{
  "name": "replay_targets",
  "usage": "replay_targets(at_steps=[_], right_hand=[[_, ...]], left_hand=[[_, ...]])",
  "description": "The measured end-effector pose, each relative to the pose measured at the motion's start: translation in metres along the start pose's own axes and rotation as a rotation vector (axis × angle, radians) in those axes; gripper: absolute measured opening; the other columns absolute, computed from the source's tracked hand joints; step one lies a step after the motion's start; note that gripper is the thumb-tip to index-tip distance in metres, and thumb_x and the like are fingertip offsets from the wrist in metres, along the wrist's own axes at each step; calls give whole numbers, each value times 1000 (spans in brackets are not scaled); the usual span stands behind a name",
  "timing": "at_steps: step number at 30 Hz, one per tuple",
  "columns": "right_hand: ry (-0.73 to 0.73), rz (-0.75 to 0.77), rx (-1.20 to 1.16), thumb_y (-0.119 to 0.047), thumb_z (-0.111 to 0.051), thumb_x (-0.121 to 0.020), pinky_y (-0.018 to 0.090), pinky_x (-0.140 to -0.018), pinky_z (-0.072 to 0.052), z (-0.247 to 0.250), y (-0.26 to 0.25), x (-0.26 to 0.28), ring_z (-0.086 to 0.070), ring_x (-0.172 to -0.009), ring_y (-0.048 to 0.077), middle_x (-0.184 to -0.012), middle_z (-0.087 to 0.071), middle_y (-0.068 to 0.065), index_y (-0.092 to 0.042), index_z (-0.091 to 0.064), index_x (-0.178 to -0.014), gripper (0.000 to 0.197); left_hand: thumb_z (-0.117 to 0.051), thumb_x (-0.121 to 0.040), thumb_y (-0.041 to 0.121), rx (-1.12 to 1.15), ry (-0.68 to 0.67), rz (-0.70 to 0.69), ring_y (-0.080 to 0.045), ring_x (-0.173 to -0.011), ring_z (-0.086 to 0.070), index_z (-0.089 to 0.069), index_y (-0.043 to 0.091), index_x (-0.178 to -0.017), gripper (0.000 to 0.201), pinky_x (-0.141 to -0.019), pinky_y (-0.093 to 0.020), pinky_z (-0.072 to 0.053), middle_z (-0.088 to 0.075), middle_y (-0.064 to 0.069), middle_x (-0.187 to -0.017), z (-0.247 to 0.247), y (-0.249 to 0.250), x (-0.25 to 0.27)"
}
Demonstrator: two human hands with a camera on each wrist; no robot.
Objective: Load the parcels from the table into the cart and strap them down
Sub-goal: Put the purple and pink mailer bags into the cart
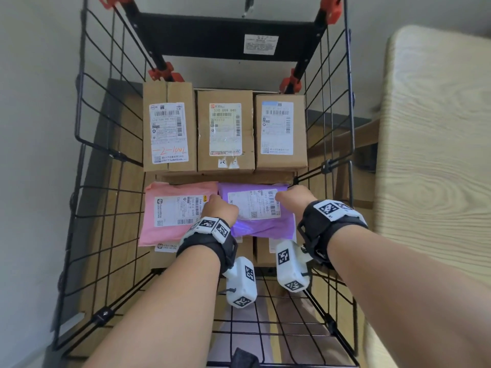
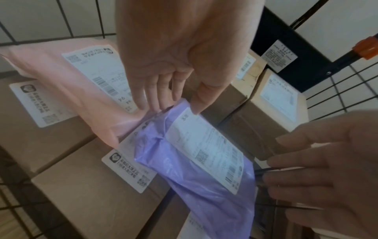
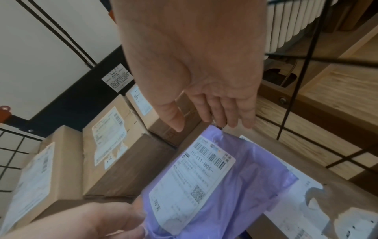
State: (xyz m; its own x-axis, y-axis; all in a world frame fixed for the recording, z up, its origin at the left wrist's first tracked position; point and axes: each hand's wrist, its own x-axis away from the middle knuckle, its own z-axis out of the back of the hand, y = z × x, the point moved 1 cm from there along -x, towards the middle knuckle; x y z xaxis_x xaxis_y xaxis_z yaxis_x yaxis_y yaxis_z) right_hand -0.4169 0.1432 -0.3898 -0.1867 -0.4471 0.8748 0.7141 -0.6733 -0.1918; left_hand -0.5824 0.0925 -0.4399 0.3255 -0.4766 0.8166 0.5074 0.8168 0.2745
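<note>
A purple mailer (image 1: pixel 261 221) with a white label lies on cardboard boxes in the front right of the wire cart (image 1: pixel 106 160). Beside it on the left lies a pink mailer (image 1: pixel 170 213). My left hand (image 1: pixel 221 208) pinches the purple mailer (image 2: pixel 196 169) at its near-left corner, thumb (image 2: pixel 197 103) on the label and fingers (image 2: pixel 155 97) by the pink mailer (image 2: pixel 81 97). My right hand (image 1: pixel 293 199) is open at the far right corner of the purple mailer (image 3: pixel 235 186), its fingertips (image 3: pixel 231 119) just above it and not gripping.
Three labelled cardboard boxes (image 1: pixel 225 131) stand in a row at the back of the cart, on a lower layer of boxes (image 2: pixel 81 194). The cart's black handle panel (image 1: pixel 225 38) rises behind. A light wooden table (image 1: pixel 435 155) runs along the right.
</note>
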Motion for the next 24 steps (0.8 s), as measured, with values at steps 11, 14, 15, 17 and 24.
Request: replay_targets(at_steps=[11, 14, 15, 17, 24], right_hand=[[76, 264, 21, -16, -51, -88, 33, -74, -49, 34, -11, 73, -59, -79, 25, -87, -64, 13, -1, -67, -89, 22], [179, 390, 215, -16, -50, -89, 34, -81, -54, 51, -12, 105, -66, -92, 27, -97, -68, 11, -5, -69, -101, 25], [219, 437, 316, -15, -49, -89, 33, -78, -53, 57, -12, 115, -65, -93, 28, -97, -67, 10, -6, -67, -101, 23], [296, 521, 514, -15, -48, -88, 32, -73, -49, 70, -10, 134, -63, -92, 28, -95, -64, 8, -10, -62, -97, 17], [429, 526, 728, -16, -47, -89, 37, -83, -46, 126, 46, 166, -53, -110, 28, -115, -56, 8, -15, -59, -113, 27]], left_hand=[[-55, -85, 10, -154, -66, -279, -24, -76, -46, -54, 17, -76, 12, -70, -27, -37, -50, -5, -81, 39, 67, 74], [-54, -87, 13, -335, -32, -412, -29, -83, -59, -64, 11, -86, 10, -72, -30, -46, -62, -9, -86, 48, 88, 99], [-54, -88, 13, -402, -9, -447, -29, -88, -61, -67, 9, -94, 15, -76, -31, -48, -65, -9, -94, 49, 94, 108], [-54, -88, 12, -526, 39, -529, -27, -92, -62, -66, 9, -106, 22, -76, -33, -50, -67, -10, -104, 49, 108, 127], [-52, -88, 14, -744, 131, -687, -26, -91, -61, -62, 13, -109, 23, -71, -33, -49, -64, -9, -104, 30, 155, 196]])
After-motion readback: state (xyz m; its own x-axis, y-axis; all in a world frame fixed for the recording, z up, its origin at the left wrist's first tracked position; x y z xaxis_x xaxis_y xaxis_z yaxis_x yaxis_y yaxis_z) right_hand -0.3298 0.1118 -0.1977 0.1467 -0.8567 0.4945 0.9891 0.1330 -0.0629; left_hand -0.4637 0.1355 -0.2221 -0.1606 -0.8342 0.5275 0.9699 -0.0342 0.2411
